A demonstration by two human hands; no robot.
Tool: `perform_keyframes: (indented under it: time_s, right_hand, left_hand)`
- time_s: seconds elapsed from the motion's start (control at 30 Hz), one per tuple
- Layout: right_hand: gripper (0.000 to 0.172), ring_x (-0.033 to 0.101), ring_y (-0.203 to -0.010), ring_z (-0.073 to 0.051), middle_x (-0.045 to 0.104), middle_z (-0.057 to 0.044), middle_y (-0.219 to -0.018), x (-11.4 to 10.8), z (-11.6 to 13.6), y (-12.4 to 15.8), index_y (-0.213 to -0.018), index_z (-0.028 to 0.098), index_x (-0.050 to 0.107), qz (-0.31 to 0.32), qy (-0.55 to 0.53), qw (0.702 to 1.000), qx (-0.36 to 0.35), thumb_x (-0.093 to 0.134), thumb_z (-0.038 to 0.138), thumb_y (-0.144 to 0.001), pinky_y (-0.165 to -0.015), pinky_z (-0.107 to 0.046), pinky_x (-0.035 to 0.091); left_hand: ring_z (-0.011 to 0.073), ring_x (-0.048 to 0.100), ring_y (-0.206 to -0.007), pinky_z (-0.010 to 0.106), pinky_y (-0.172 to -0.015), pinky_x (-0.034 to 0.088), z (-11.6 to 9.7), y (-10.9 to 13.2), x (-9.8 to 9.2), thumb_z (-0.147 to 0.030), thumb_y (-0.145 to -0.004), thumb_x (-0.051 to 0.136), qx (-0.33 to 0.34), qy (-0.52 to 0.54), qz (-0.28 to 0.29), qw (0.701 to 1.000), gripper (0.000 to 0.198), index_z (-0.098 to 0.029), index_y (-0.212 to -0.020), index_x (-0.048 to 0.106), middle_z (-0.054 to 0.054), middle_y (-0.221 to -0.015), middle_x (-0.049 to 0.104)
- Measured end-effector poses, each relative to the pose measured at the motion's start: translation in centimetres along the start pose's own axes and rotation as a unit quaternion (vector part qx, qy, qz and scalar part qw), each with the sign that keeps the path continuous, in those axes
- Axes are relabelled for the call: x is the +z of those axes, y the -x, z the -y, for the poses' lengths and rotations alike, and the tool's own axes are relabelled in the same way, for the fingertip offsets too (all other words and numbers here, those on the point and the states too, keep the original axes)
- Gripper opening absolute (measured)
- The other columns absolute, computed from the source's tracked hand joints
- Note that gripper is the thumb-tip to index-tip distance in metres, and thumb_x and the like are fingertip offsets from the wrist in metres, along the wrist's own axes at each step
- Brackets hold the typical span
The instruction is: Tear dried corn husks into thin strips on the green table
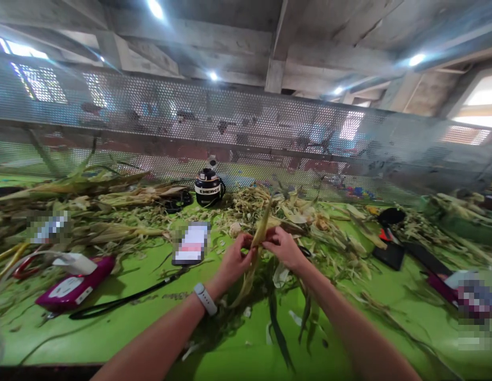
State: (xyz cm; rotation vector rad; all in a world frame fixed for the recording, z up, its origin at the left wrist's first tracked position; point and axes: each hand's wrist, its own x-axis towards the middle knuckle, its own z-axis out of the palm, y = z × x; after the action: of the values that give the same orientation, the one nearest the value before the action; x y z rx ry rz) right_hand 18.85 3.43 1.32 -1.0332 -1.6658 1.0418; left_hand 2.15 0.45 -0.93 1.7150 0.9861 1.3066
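My left hand point(238, 260) and my right hand point(284, 248) meet over the middle of a green table point(150, 333). Between them a long, pale yellow-green corn husk point(262, 223) stands tilted, its narrow tip pointing up and away. The fingers of both hands pinch it from either side, and its lower end hangs toward the table. A white wristband point(205, 299) sits on my left wrist. Just beyond my hands lies a heap of husk strips and shreds point(297, 211). Dark green leaf strips point(279, 333) trail below my right hand.
A phone point(191, 243) on a black strap lies left of my hands. Further left are a purple power strip point(77, 283) and piled husks point(110, 198). A black jug point(208, 188) stands at the back before a perforated metal screen point(230, 121). Dark flat objects point(388, 255) lie right.
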Motion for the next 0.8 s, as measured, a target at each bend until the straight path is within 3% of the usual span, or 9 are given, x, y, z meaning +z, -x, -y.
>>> perform_keyframes:
  time_s: [0.17, 0.27, 0.4, 0.53, 0.67, 0.8]
  right_hand:
    - [0.023, 0.063, -0.076, -0.016, 0.064, -0.002, -0.081, 0.7, 0.0, 0.5, -0.089, 0.018, 0.051, 0.075, -0.006, 0.997, 0.015, 0.062, 0.025, -0.070, -0.073, -0.032, 0.051]
    - [0.017, 0.061, -0.076, -0.015, 0.063, -0.001, -0.079, 1.6, 0.4, 1.1, -0.087, 0.018, 0.053, 0.100, 0.023, 0.995, 0.012, 0.056, 0.016, -0.070, -0.073, -0.029, 0.050]
    - [0.008, 0.056, -0.066, -0.014, 0.059, -0.002, -0.072, 2.6, 0.9, 1.7, -0.079, 0.019, 0.052, 0.064, 0.018, 0.998, 0.015, 0.045, 0.015, -0.078, -0.060, -0.025, 0.048]
    - [0.012, 0.049, -0.060, -0.012, 0.053, 0.001, -0.065, 2.7, 0.8, 1.6, -0.073, 0.020, 0.050, -0.003, 0.040, 0.999, 0.032, 0.040, 0.018, -0.080, -0.053, -0.021, 0.041]
    - [0.007, 0.048, -0.054, -0.010, 0.052, 0.003, -0.057, 2.3, 1.2, 1.3, -0.064, 0.018, 0.053, 0.029, 0.002, 0.991, 0.130, 0.047, 0.015, -0.065, -0.049, -0.019, 0.038]
    - [0.008, 0.047, -0.043, -0.010, 0.049, 0.004, -0.045, 2.0, 1.9, 1.4, -0.055, 0.018, 0.051, 0.070, -0.062, 0.955, 0.281, 0.044, 0.014, -0.057, -0.043, -0.019, 0.036]
  left_hand:
    - [0.0138, 0.048, -0.061, 0.025, -0.058, 0.038, 0.2, 0.2, -0.1, -0.038, -0.084, 0.048, -0.014, -0.081, -0.039, 0.996, 0.022, -0.017, -0.078, 0.054, 0.001, -0.068, 0.055]
    - [0.0135, 0.045, -0.058, 0.025, -0.057, 0.034, 0.2, 0.2, -0.4, -0.039, -0.081, 0.053, -0.020, -0.099, -0.025, 0.995, 0.025, -0.017, -0.068, 0.054, 0.000, -0.061, 0.053]
    - [0.0116, 0.041, -0.054, 0.024, -0.053, 0.029, -0.2, 0.6, -0.4, -0.044, -0.081, 0.053, -0.034, -0.085, -0.012, 0.996, 0.034, -0.017, -0.062, 0.054, -0.001, -0.055, 0.049]
    - [0.0113, 0.038, -0.052, 0.024, -0.051, 0.026, -0.3, 1.2, 0.1, -0.045, -0.079, 0.057, -0.033, -0.075, 0.021, 0.996, 0.031, -0.017, -0.065, 0.057, -0.001, -0.055, 0.051]
    - [0.0092, 0.029, -0.045, 0.025, -0.049, 0.020, 0.3, 1.6, 0.3, -0.041, -0.078, 0.060, -0.002, -0.102, 0.047, 0.994, 0.032, -0.019, -0.056, 0.052, -0.003, -0.048, 0.042]
    - [0.0087, 0.028, -0.043, 0.027, -0.050, 0.019, 0.7, 1.9, 0.3, -0.038, -0.080, 0.058, 0.019, -0.125, 0.048, 0.991, 0.030, -0.020, -0.055, 0.054, -0.002, -0.047, 0.043]
